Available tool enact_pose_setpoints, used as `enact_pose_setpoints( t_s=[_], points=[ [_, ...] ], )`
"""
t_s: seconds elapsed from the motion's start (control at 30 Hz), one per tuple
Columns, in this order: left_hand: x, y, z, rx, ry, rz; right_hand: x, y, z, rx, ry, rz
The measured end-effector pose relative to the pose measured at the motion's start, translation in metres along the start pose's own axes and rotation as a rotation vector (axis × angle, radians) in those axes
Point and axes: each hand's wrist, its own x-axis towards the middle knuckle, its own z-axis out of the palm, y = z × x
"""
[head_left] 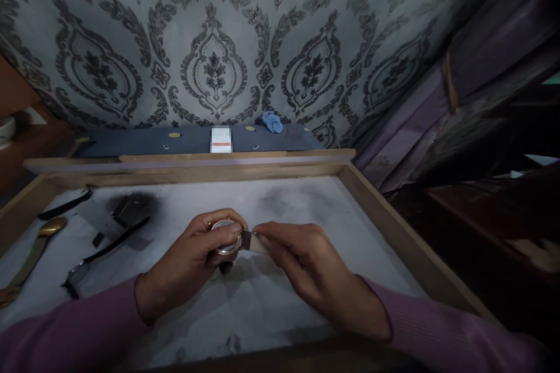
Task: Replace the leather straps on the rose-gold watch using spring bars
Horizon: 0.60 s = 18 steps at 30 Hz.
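Observation:
A round watch (226, 236) with a pale metal case is held up over the middle of the white-lined tray. My left hand (192, 253) is closed around the case, its thumb lying across the face. On the right side of the case, a strap (254, 242), dark near the case and lighter further out, runs to my right hand (312, 265). The fingers of that hand are pressed together on the strap near a thin metal piece by the case, too small to make out clearly.
Inside the wooden-rimmed tray (380, 204), several watches lie at left, among them a gold one (52, 226) and a black-strapped one (79, 272). Behind its back edge are a phone (221, 140) and a crumpled blue cloth (272, 122). A purple curtain (420, 111) hangs at right.

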Motion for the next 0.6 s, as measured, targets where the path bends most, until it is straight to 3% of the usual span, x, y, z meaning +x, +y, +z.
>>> enact_pose_setpoints(
  t_s=[0.6],
  points=[
    [0.0014,-0.0013,-0.001,0.001,-0.02,0.02,-0.003,0.0001,0.0048,-0.007,0.055,-0.003]
  ],
)
